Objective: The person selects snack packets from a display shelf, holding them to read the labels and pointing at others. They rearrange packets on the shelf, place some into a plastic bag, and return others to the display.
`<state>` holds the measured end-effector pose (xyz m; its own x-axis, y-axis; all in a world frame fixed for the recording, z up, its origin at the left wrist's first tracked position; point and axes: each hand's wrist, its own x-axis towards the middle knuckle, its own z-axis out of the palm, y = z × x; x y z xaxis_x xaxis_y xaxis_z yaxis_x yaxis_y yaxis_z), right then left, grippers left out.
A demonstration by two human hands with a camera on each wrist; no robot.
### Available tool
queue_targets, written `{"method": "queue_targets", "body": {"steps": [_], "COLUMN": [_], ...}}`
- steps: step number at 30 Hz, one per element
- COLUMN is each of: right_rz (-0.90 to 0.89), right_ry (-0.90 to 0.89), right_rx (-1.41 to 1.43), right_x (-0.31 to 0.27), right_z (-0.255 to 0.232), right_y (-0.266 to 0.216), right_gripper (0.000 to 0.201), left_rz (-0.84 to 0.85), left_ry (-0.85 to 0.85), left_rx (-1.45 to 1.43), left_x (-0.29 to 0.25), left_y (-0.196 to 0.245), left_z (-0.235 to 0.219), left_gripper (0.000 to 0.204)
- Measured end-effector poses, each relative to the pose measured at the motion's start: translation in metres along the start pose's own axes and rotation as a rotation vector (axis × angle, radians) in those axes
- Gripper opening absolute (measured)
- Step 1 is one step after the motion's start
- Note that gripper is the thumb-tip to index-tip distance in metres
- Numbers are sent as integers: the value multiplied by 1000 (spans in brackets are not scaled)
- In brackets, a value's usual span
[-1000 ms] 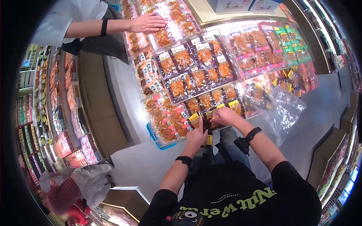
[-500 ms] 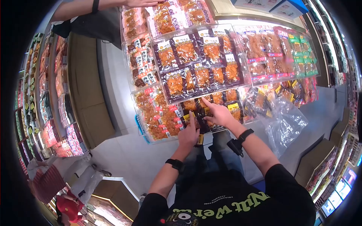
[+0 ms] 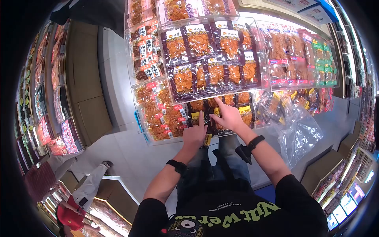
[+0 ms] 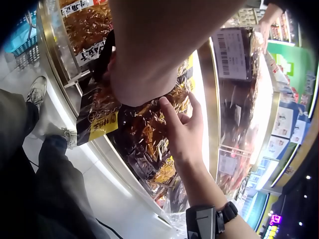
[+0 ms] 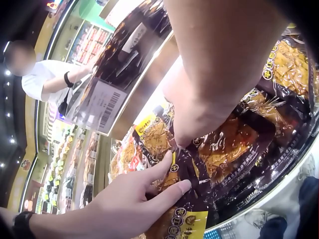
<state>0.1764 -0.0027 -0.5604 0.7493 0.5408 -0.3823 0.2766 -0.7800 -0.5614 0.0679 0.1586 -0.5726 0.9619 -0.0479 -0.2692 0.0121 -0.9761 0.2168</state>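
Observation:
My left hand (image 3: 193, 135) grips a dark snack packet with a yellow label (image 4: 101, 119), which hangs past the front edge of the stand. Its index finger points over similar dark snack packets (image 3: 244, 111) in the lower front tray. Beside it, my right hand (image 3: 229, 117) touches those packets, index finger and thumb spread apart. That index fingertip is right at the front edge of a raised clear tray (image 3: 215, 96). Brown snack packets with white labels (image 3: 197, 41) fill the raised tray. In the right wrist view, the left thumb lies over dark wrapping.
Orange-red snack packets (image 3: 162, 118) lie to the left, and pink and green ones (image 3: 321, 59) to the right. A crumpled clear plastic bag (image 3: 298, 142) hangs over the front right edge. Persons stand at lower left, one in a red top (image 3: 69, 213). Shelves line both sides.
The left hand and its packet have shifted left along the tray. The right hand has moved forward, its index finger straightening toward the raised tray's edge. The other person's arm has left the head view.

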Motion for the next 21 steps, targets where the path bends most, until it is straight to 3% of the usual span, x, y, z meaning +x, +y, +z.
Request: {"method": "queue_targets", "body": {"steps": [11,16,21], "right_rz": [43,24,19], "right_ry": [-100,36,32], "right_rx": [-164,-132,-120], "right_x": [8,12,8], "right_z": [-8,5,6], "right_y": [-14,-9,-12], "right_gripper": [83,87,87], "left_rz": [-33,-48,-51], "left_ry": [15,-57,-163], "left_rx": [-71,-104,-102], "left_x": [-4,-1,5], "left_y": [-1,2,8], "left_z": [3,2,-5], "left_gripper": [71,70,71]}}
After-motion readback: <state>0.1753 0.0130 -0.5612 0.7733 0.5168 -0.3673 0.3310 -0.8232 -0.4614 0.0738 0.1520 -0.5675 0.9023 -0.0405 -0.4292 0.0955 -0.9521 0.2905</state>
